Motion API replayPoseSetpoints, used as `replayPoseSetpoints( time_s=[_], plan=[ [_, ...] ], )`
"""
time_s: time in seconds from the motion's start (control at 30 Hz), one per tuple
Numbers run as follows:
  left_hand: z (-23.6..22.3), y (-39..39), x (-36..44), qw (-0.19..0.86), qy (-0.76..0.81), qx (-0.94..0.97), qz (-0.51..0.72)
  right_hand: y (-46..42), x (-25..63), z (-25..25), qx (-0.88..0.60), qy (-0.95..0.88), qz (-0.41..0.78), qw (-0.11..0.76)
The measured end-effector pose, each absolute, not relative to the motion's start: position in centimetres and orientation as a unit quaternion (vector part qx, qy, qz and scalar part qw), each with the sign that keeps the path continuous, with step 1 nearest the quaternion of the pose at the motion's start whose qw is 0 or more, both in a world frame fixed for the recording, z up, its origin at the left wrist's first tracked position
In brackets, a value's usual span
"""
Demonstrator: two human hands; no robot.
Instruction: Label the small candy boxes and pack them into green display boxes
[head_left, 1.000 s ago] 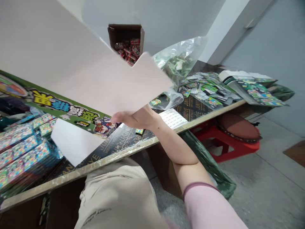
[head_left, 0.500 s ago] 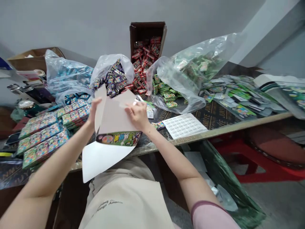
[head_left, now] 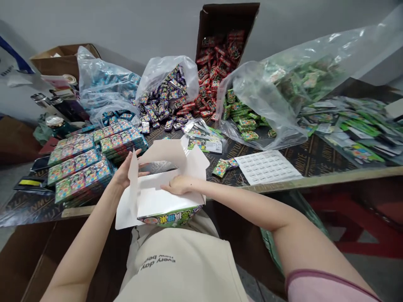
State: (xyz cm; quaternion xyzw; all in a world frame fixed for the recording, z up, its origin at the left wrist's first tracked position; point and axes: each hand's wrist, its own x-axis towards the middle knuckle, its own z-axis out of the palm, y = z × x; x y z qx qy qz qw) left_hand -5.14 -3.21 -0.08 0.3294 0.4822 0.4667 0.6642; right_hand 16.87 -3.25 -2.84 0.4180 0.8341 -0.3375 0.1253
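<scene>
While white-lined, green-printed cardboard box (head_left: pixel 157 199) at near edge of dark table (head_left: pixel 315 155) looks part-folded, flaps (head_left: pixel 197 162) unclosed, left hand (head_left: pixel 122 173) spreads open against its left flap (head_left: pixel 133 184), right hand (head_left: pixel 180 185) half-curled inside, grip unclear.

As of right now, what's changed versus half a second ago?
The green-printed, white-lined cardboard box has opened, showing its white inside. The right hand has moved from on top of it down into it. The left hand stays at its left flap. Unchanged: the heap of small red packets and the white rectangular sheet of labels.
</scene>
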Motion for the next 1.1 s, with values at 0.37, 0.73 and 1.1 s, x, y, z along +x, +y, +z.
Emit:
replayPoseSetpoints(
  time_s=[0.37,0.73,1.1],
  plan=[
    [-4.4,-5.1,-4.9,0.503,0.61,0.417,0.449,-2.9,17.7,1.8,0.356,0.858,-0.199,-0.313],
    [-5.8,-6.2,-7.8,0.685,0.565,0.197,0.416,0.4,21.1,-3.9,0.503,0.443,-0.667,-0.326],
    [-3.6,-5.9,-8.1,0.731,0.472,0.154,0.469,0.8,18.9,-4.2,0.49,0.567,-0.578,-0.323]
  ],
)
